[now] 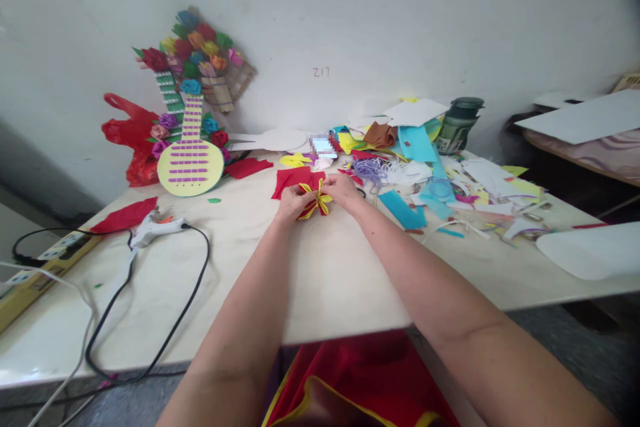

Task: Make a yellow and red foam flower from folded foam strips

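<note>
Power strip [47, 270]: far left, on a pale, smooth-looking table [345, 280].
Glue gun [150, 230]: lying on its side, black cord [200, 263] looping down past the table's front edge.
Yellow instrument craft [193, 167]: propped up near a plain wall [415, 27].
Left hand [293, 203]: fingers together, pinching the left side of a red-and-yellow flower [320, 203].
Flower: centre stage, between both hands, just in front of a red sheet [286, 180]! Looks light, soft and thin; petals could crush or bend, so the centre, where they meet, seems the safest hold.
Right hand [341, 188]: fingertips closed on an upper petal, by the look of it.
Scraps [405, 210]: a crowded right side, cut pieces everywhere.
Green bottle [457, 127]: upright near the wall, behind the clutter.
</note>
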Available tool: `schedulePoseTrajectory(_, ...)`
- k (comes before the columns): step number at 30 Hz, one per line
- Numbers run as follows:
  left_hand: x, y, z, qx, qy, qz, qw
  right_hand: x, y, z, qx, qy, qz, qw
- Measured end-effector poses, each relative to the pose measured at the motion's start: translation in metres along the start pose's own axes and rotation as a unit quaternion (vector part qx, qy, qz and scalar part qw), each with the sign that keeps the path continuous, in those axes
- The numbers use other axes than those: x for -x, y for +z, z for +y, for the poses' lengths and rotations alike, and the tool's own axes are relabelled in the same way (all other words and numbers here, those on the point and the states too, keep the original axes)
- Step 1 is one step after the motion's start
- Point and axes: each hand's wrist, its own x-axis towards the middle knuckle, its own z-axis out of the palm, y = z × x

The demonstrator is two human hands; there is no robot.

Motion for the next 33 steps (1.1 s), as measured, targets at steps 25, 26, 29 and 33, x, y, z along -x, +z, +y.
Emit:
schedulePoseTrajectory(25, -0.0071, -0.0014, -0.0047, 0.033, -0.046, 0.057, 0.997, -0.0005, 0.0051, 0.0039, -0.038, -0.178, 0.026, 0.983)
schedulePoseTrajectory(26, -0.0071, -0.0013, -0.0047, 0.036, -0.054, 0.054, 0.996, -0.0004, 0.0051, 0.0043, -0.024, -0.183, 0.027, 0.983)
schedulePoseTrajectory(29, -0.0060, -0.0007, -0.0036, 0.023, -0.052, 0.043, 0.997, -0.0002, 0.0048, 0.0054, 0.022, -0.177, 0.029, 0.984)
schedulePoseTrajectory(33, -0.0047, 0.0006, -0.0028, -0.051, 0.013, 0.045, 0.998, -0.0018, 0.0044, 0.0058, 0.053, -0.143, 0.012, 0.988)
